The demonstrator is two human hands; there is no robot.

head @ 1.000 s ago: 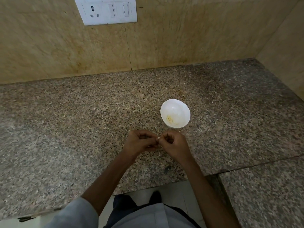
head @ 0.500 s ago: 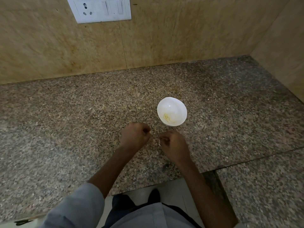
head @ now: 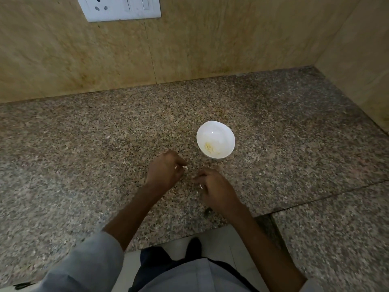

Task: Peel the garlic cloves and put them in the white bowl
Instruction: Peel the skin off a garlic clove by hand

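I see the left hand's (head: 165, 172) fingers pinching a garlic piece (head: 185, 167). The right hand's (head: 217, 187) fingers curl round a white scrap (head: 201, 186). The bowl (head: 219, 131) sits just beyond the fingers on the counter (head: 84, 165).

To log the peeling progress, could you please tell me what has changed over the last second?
The hands, joined on a small white piece before, have pulled apart: left hand went left, pinching a white scrap; right hand drew back towards the person, a white bit at its fingers. The white bowl and the pieces in it stayed put.
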